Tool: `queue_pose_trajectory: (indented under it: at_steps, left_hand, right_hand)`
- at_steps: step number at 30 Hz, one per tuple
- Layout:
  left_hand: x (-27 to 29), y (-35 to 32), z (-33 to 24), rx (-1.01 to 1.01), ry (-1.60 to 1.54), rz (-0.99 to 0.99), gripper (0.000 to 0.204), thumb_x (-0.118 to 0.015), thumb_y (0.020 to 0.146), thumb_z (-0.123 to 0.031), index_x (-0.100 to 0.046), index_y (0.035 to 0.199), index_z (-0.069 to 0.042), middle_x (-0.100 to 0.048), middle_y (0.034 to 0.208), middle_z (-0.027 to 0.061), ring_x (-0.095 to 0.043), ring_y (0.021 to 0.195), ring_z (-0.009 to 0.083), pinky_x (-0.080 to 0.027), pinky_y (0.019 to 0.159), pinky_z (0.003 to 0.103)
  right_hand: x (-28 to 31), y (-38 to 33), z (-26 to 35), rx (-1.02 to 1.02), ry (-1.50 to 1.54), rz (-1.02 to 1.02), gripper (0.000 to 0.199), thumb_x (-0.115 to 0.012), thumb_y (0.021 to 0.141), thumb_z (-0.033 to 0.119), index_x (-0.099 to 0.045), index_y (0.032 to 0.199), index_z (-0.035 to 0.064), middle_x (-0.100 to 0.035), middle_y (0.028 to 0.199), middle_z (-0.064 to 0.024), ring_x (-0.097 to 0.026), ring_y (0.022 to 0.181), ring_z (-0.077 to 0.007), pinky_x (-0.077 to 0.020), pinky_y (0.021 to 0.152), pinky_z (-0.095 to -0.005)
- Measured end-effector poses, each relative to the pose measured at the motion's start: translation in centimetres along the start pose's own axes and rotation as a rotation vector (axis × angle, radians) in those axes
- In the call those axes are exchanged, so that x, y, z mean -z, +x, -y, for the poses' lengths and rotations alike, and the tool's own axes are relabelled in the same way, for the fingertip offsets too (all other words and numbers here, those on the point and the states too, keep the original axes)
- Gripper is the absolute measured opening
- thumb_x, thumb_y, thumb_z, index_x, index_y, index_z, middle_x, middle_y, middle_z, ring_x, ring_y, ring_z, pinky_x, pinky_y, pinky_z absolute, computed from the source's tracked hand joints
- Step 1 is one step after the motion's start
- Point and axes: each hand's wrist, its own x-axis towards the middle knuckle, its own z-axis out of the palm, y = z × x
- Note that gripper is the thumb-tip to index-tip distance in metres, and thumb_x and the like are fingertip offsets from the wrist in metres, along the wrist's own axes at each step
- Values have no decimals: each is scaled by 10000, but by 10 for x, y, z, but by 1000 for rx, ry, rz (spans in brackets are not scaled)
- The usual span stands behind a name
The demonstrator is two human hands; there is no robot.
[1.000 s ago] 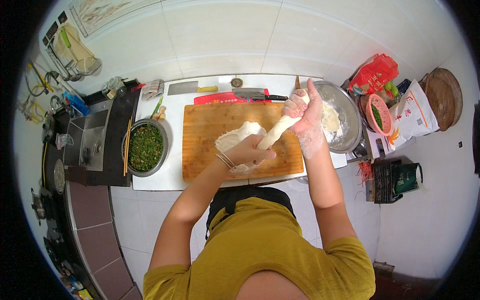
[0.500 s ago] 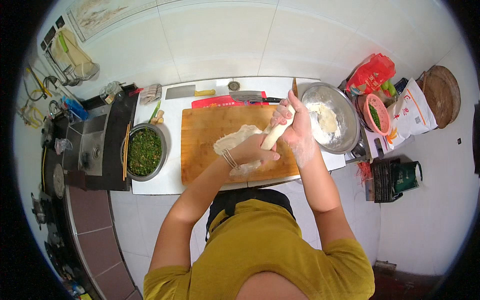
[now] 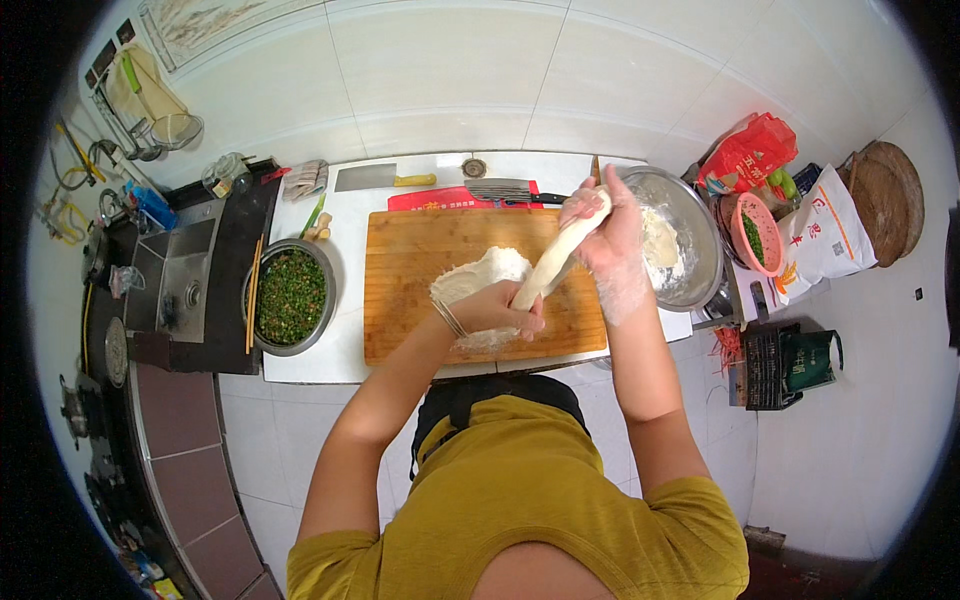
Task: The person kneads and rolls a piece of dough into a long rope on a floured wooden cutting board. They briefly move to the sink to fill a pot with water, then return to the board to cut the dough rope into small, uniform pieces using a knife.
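Grey and round, a bowl [image 3: 331, 302] of chopped greens [image 3: 290, 298] stood at nine o'clock from the wooden board [image 3: 410, 240], with a pair of chopsticks [image 3: 254, 300] along its outer side, all on the white surface [image 3: 350, 262]. On the board, a floury patch [image 3: 468, 278] lay at about ten o'clock from the left hand [image 3: 500, 308]; whether it was loose flour or floured dough I could not tell. That hand was closed around the lower end of a pale dough rope [image 3: 555, 258], which hung above the board and ran from seven o'clock up toward one o'clock. Its bare middle looked smooth, soft and light, likely to stretch, sag or thin if pulled unevenly, though not brittle. The flour dusting probably made it less sticky and a little slippery, so broad, gentle holds near both ends seemed best, since pinching the middle might have dented or necked it. At the upper end the right hand [image 3: 612, 235], whitened with flour, had its fingers curled around the dough, thumb upward. Between two and three o'clock from the board, a metal bowl [image 3: 702, 240] held more pale dough [image 3: 658, 238]; past it sat a pink basket [image 3: 766, 263].
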Motion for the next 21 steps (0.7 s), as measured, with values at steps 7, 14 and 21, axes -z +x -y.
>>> queue_pose_trajectory:
  at_steps: [7,14,21]
  left_hand:
    - [-31,21,-17,-103,276,-566,207,-662,726,-179,-557,802,-17,-554,656,28,-544,623,115,-415,547,272]
    - [-14,19,-22,80,103,-289,191,-684,723,-101,-536,827,-40,-551,641,17,-512,521,92,-408,497,238]
    - [-12,5,-7,85,215,-276,258,-747,735,-206,-579,822,-31,-573,655,23,-528,580,104,-421,541,266]
  right_hand:
    - [0,-17,-27,6,-470,88,379,-570,892,392,-525,943,20,-599,692,-95,-618,821,-270,-484,766,-362]
    - [22,-6,-17,-50,-156,-144,328,-622,857,396,-477,704,146,-366,479,42,-334,429,-101,-351,490,-253]
    - [15,-9,-23,-12,-138,-153,318,-627,851,379,-473,687,155,-365,482,48,-333,424,-92,-348,486,-244]
